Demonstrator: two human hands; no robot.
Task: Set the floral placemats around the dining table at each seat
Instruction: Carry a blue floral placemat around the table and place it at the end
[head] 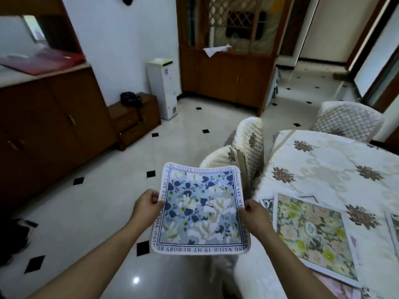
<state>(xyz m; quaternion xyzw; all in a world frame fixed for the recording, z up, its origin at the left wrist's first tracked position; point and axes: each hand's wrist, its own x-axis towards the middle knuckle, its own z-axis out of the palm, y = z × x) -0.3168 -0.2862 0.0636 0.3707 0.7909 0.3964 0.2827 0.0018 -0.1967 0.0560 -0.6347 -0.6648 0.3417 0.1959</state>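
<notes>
Hands grip a blue mat (201,209) over the floor, left of the table (336,169): left hand (149,205) pinches its left edge, right hand (253,214) its right. Near-square, long axis pointing away, white blossoms, lettered border. A green mat (313,236) lies flat on the table.

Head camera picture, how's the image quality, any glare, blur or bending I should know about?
Head view: wide-angle bending curves the cabinets and doorway; a bright glare spot sits on the floor tiles; the upper left counter is smeared by blur; the blue placemat, held by the left hand and right hand, is sharp enough to read its border lettering.
</notes>
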